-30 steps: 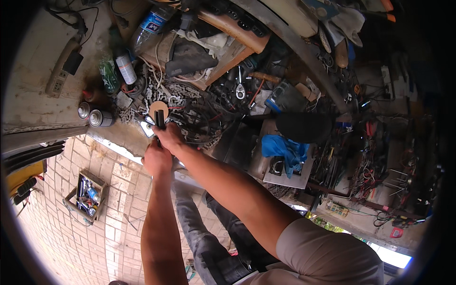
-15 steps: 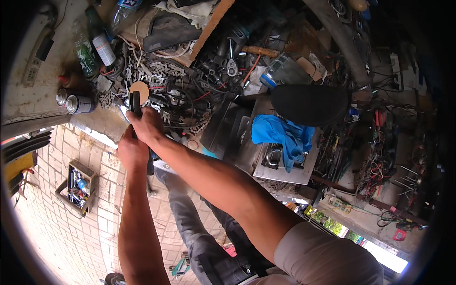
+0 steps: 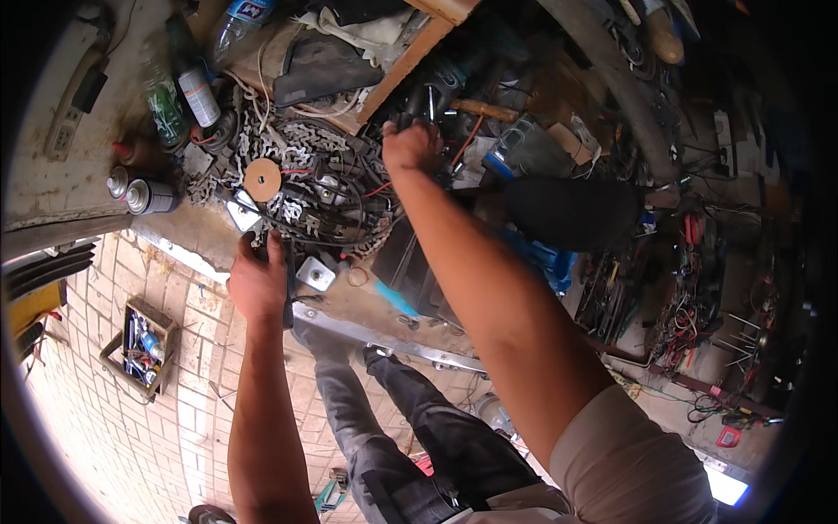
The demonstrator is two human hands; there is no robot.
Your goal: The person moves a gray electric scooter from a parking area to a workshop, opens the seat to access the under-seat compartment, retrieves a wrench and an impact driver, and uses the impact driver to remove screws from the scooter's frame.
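My left hand (image 3: 257,281) is at the front edge of the cluttered workbench (image 3: 349,301), its fingers closed around a slim dark tool (image 3: 289,301) that points down past the wrist. Just beyond it a round tan disc (image 3: 262,179) lies on a heap of metal chain (image 3: 301,144). My right hand (image 3: 410,145) reaches further back into the clutter. It is clenched around something dark beside a wooden-handled tool (image 3: 484,109); what it grips is mostly hidden.
Spray cans (image 3: 140,194), a green bottle (image 3: 161,92) and a white can (image 3: 199,96) stand at the bench's left end. A wooden plank (image 3: 410,52), a black rounded object (image 3: 572,210) and blue cloth (image 3: 541,258) lie nearby. A small toolbox (image 3: 140,345) sits on the brick floor.
Both hands were together at the disc. Now the right hand has moved up and right into the clutter, the left has dropped to the bench edge, and the disc lies on the chain.
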